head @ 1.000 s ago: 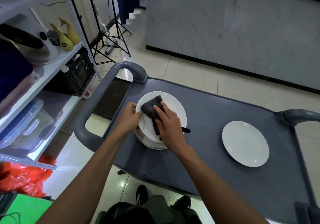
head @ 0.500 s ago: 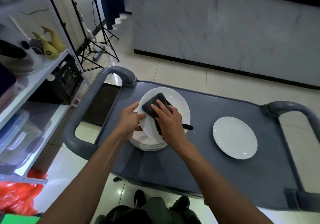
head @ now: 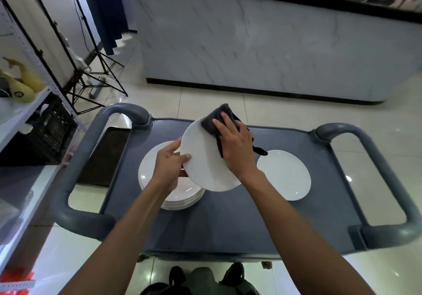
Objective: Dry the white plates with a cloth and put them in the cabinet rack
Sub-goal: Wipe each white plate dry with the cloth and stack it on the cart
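Lifted clear of the stack of plates (head: 173,189) since a second ago, the held plate (head: 205,157) now tilts above the grey cart (head: 228,221), the left hand (head: 170,164) pinching its near-left rim while the right hand (head: 235,144) presses the dark cloth (head: 217,117) against its far edge with fingers laid fairly flat. Drying is the step in hand; next the wipe probably needs to cover the remaining face before the plate goes to a rack, which is not in view. A single plate (head: 285,173) lies just right, and tripod legs (head: 96,78) stand beyond the cart.
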`<move>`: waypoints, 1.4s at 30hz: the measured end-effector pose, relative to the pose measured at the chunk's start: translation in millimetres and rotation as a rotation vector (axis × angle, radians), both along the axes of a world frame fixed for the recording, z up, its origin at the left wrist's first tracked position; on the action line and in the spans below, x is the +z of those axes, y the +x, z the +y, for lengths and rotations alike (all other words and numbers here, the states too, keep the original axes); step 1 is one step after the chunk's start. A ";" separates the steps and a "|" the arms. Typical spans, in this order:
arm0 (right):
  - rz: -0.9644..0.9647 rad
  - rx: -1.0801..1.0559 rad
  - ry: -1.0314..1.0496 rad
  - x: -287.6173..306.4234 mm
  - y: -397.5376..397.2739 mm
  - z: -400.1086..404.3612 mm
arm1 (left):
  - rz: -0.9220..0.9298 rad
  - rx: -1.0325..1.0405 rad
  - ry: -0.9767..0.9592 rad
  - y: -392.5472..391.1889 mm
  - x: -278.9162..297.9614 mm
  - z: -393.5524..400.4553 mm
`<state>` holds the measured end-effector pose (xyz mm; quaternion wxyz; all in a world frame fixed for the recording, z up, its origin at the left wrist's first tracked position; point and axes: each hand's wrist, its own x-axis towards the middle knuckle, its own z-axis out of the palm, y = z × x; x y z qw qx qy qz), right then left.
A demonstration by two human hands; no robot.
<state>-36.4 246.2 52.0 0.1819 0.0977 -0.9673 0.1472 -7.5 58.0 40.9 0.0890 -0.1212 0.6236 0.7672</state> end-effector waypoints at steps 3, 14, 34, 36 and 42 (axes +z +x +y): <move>-0.004 -0.068 0.027 -0.9 5.4 17.3 | -0.009 0.047 0.044 -1.0 -0.2 7.0; -0.141 -0.132 0.038 -22.2 46.7 18.5 | -0.002 0.127 0.138 -10.3 0.1 19.3; 0.048 -0.038 0.009 -39.7 75.4 0.1 | 0.031 0.154 0.112 -18.6 3.5 2.3; 0.031 -0.087 0.001 -32.9 68.0 10.2 | 0.022 0.145 0.093 -19.3 3.6 0.9; 0.018 -0.164 0.049 -13.4 40.9 31.8 | 0.014 0.065 0.094 -15.5 2.0 2.5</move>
